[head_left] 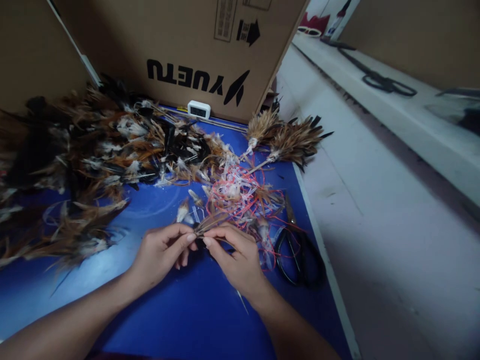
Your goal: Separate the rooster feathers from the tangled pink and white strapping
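Both my hands meet over the blue tabletop (pixel 176 310), pinching brown feathers (pixel 215 220) between thumbs and forefingers. My left hand (pixel 161 252) closes on the quill end. My right hand (pixel 236 255) grips the same feathers from the other side; its curled fingers hide part of them. Just beyond lie small loose feather tufts (pixel 183 210) and a tangle of pink and white string (pixel 236 192). Black-handled scissors (pixel 298 257) rest to the right of my right hand, their blades pointing away.
A large heap of brown, black and white feathers (pixel 123 140) covers the back left. Bound feather bundles on sticks (pixel 296 142) lie back right. Behind stands a cardboard box (pixel 180 30) with a small white digital display (pixel 199 109) before it. Another pair of scissors (pixel 390 84) lies on the right ledge.
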### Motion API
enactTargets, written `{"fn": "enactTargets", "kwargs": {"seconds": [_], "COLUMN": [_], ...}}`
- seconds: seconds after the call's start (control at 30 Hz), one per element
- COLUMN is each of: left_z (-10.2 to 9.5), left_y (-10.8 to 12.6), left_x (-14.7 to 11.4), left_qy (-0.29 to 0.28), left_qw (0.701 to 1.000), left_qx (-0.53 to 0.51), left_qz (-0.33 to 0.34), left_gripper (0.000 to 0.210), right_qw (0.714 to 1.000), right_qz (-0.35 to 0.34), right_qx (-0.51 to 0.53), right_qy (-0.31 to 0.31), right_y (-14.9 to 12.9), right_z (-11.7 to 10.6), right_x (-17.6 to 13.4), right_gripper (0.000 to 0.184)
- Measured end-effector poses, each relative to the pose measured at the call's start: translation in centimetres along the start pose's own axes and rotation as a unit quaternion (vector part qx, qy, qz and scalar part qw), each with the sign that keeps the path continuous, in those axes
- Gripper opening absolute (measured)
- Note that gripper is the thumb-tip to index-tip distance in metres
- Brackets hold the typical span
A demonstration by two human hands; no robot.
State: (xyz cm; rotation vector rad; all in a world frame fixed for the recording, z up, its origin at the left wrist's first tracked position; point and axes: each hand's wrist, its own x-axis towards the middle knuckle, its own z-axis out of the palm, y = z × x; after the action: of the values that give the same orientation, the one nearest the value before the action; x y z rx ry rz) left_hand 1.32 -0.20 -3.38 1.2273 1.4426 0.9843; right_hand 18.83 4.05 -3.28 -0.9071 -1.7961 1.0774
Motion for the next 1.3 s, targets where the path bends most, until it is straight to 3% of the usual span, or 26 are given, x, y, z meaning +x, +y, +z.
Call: {"fn": "enactTargets", "kwargs": {"seconds": [0.43,0.67,0.83,1.1,1.2,1.3], "left_z": [0.1,0.2,0.2,0.3,0.4,0.4], "left_y": [-0.6,-0.6,-0.6,-0.6,-0.5,-0.3], "left_x": [-0.3,-0.3,-0.4,-0.4,-0.4,-0.4], "left_qy": [0.006,0.001,0.002,0.007,0.007,-0.013], "left_qw": [0.995,0.994,0.99,0.98,0.981,0.993], "left_qx": [0.074,0.086,0.106,0.148,0.144,0.088], "left_qz": [0.067,0.073,0.092,0.135,0.129,0.083], "left_gripper": [0.025,0.026,0.024,0.019,0.019,0.023], "right_qw": [0.999,0.993,0.972,0.969,0.965,0.963], "right_qz": [0.027,0.079,0.154,0.142,0.151,0.148], "right_qx": [0.041,0.091,0.177,0.199,0.213,0.224], "right_qy": [-0.009,-0.001,0.001,0.018,0.021,0.021], "right_y": [-0.1,-0.3,-0.2,-0.2,-0.3,-0.2], "right_z": [0.5,1.0,1.2,1.5,1.6,1.5], "right_x": [-0.1,-0.2,-0.2,0.0,0.0,0.1], "right_gripper": [0.008,0.009,0.004,0.013,0.014,0.012]}}
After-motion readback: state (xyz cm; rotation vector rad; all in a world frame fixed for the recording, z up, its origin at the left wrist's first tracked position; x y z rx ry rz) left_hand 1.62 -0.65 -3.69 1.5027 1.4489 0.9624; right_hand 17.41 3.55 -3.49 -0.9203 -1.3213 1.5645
